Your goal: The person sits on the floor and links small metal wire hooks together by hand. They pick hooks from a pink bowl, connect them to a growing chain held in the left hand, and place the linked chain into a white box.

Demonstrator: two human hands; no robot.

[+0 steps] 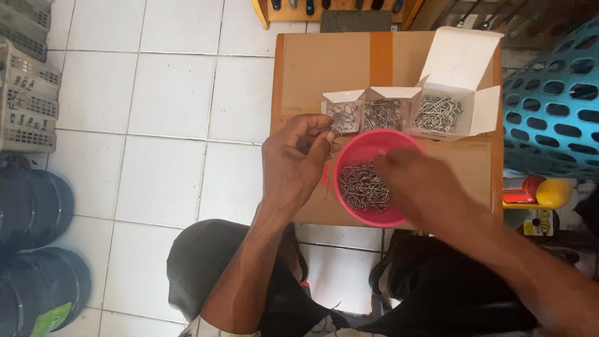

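Keep left hand point(293, 159) pinched on one hook point(330, 150); right hand point(412, 178) (blurred, finger state unclear) picks singly from pink bowl point(349, 156)

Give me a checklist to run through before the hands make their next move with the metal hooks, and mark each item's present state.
1. Pink bowl sits fully on the cardboard box: not ok, its near rim overhangs the edge.
2. Left hand has a hook pinched: ok, a thin metal piece shows at its fingertips.
3. Right hand grip in the bowl: cannot tell, motion blur.
4. Three white boxes open and upright: ok, flaps up, hooks visible inside.
5. Bowl still holds hooks: ok, a pile lies inside.
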